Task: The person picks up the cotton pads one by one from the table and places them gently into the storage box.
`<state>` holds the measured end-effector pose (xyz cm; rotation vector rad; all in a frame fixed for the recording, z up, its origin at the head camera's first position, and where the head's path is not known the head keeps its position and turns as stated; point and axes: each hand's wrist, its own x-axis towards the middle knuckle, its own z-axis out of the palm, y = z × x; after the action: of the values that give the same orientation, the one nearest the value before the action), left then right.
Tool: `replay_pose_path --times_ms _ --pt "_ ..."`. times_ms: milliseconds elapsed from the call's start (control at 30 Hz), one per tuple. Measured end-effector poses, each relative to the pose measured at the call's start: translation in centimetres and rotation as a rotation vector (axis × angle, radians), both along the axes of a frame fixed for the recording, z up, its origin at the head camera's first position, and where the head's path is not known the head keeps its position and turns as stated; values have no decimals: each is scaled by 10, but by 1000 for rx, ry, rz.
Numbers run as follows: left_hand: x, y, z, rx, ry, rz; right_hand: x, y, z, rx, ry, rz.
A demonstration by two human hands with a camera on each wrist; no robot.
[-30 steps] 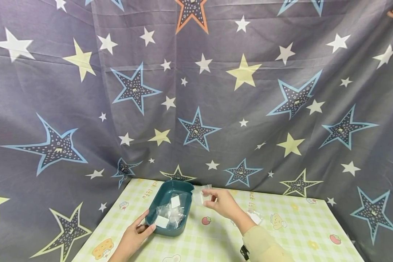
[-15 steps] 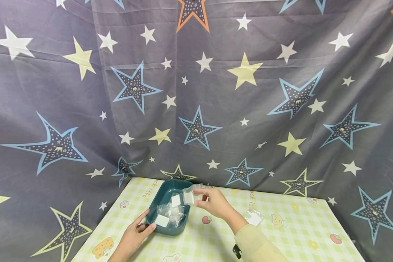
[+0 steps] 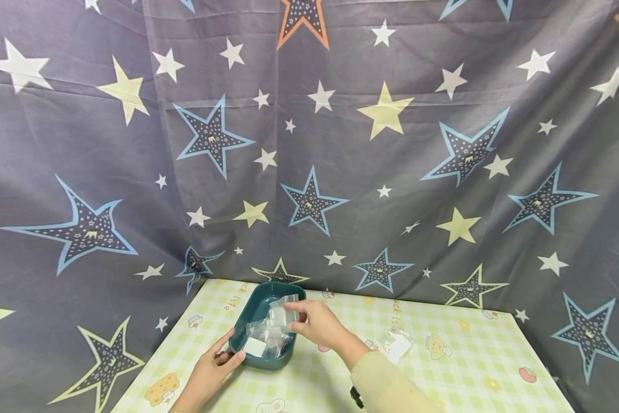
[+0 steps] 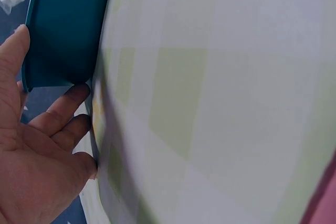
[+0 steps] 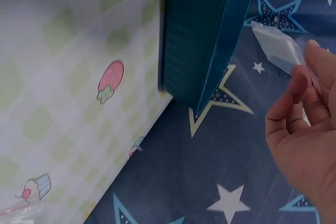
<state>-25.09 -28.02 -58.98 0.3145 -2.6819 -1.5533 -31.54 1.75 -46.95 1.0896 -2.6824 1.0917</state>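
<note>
A teal rectangular tray [image 3: 252, 312] lies on the table, with several small clear zip bags [image 3: 256, 347] holding white pieces inside it. My left hand [image 3: 209, 370] holds the tray's near left corner; the left wrist view shows the thumb at the rim of the tray [image 4: 68, 30] and fingers against its outer side. Over the tray's right part, my right hand [image 3: 323, 328] pinches a zip bag [image 3: 279, 312] with a white piece in it. That bag [image 5: 281, 48] hangs between thumb and fingers above the rim in the right wrist view.
Another zip bag [image 3: 398, 346] with a white piece lies on the table right of the right forearm. A green checked cloth [image 3: 474, 367] with cartoon prints covers the table. Behind stands a dark curtain [image 3: 330, 149] printed with stars.
My right hand has moved left, carrying the pinched zip bag from beside the tray's right rim to over its inside. The left hand and tray have stayed put.
</note>
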Motion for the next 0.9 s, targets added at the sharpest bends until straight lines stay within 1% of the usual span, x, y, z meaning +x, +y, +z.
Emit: replay_pose_path --times_ms 67,267,500,733,900 --pt "0 0 0 4 -2 -2 1 -6 -2 16 -2 7" --pt "0 1 1 -5 8 -5 4 -21 -6 74 53 35" --pt "1 1 2 -20 13 -9 10 -33 -11 103 31 57" --pt "2 1 3 -18 0 -9 16 -40 -12 136 42 61" --pt "2 1 2 -18 -7 -5 18 -43 -14 137 10 54"
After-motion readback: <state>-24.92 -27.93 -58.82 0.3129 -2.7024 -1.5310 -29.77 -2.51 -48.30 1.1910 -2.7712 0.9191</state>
